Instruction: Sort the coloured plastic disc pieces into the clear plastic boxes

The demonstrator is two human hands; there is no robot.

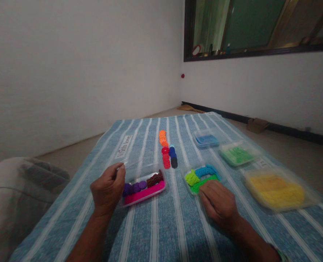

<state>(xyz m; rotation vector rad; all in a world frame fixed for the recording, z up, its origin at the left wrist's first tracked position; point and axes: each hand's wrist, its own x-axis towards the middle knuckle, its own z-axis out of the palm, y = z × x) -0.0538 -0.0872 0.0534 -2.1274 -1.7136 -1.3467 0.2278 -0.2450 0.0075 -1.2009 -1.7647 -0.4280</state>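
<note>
Hands (107, 190) at clear boxes (145, 199) (bright pieces (139, 195) inside).

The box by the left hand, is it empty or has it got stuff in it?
Not empty: the box holds purple pieces, dark brown pieces and something bright pink, all showing inside it.

Two hands, the left hand (107, 189) and the right hand (218, 204), show above one striped cloth (168, 233). Plastic containers number five: one three-coloured left container (150, 197), one three-coloured middle container (188, 186), one blue container (206, 140), one green container (238, 155), one yellow container (276, 190). Loose clusters number three (their single pieces are too small to count): one orange cluster (163, 137), one red cluster (166, 160), one dark blue cluster (172, 156). One window (254, 22) shows.
</note>
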